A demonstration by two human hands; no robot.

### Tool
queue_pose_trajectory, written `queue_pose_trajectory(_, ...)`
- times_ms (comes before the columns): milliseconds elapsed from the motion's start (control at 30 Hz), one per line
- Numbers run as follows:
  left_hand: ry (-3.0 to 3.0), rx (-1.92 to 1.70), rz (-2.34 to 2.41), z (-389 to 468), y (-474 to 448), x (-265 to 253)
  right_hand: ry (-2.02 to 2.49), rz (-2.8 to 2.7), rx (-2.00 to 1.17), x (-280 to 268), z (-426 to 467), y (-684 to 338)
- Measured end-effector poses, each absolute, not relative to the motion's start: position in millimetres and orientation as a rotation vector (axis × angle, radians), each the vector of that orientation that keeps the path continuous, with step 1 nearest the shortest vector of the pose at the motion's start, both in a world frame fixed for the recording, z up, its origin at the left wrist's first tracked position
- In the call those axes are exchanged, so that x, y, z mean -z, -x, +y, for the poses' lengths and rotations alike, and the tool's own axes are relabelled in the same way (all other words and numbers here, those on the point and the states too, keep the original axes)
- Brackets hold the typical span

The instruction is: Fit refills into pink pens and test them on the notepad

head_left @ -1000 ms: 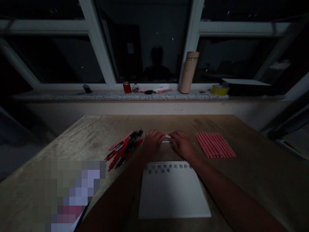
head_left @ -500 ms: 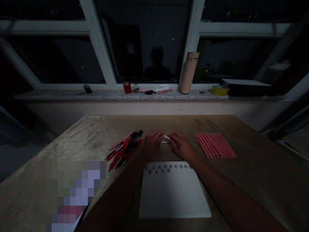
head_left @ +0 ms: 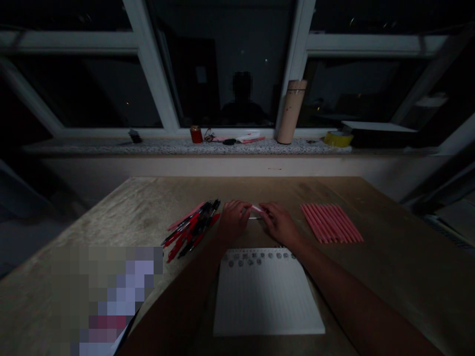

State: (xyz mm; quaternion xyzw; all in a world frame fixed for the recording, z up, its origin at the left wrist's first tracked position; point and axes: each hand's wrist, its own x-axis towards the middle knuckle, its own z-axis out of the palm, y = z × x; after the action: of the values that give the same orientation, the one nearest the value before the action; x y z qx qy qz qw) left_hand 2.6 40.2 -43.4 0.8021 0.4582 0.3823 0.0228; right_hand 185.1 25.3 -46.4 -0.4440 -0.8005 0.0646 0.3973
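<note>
A slim pink pen (head_left: 256, 208) spans the gap between my two hands, with pale marking along its visible part. My left hand (head_left: 235, 217) grips its left end with curled fingers, and my right hand (head_left: 276, 218) pinches the other end. Just below it, a thin white stick (head_left: 255, 218) shows between the hands; whether it is held or lies on the table I cannot tell. Left of my left hand is a loose pile of red, black and pink pens (head_left: 193, 227). To the right, several pink pens (head_left: 331, 223) lie side by side in a neat row.
A spiral notepad (head_left: 269, 296) with small drawn marks lies below my hands on the table (head_left: 393, 277). The windowsill (head_left: 163, 145) behind carries a tan flask (head_left: 292, 112), a red jar (head_left: 196, 134) and yellow tape (head_left: 337, 139). A blurred patch covers the lower left.
The pen between my hands has turned slightly, so its middle looks paler now. Both hands stay in nearly the same place, and the pile and row are unchanged.
</note>
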Motion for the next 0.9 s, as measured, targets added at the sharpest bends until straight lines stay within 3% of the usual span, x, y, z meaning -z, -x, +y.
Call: queue_pose_trajectory(900,-2.444,-1.211,1.409,39.1,-2.1,44.0,0.975,-1.653,-0.581,48.8,23.5,-180.7)
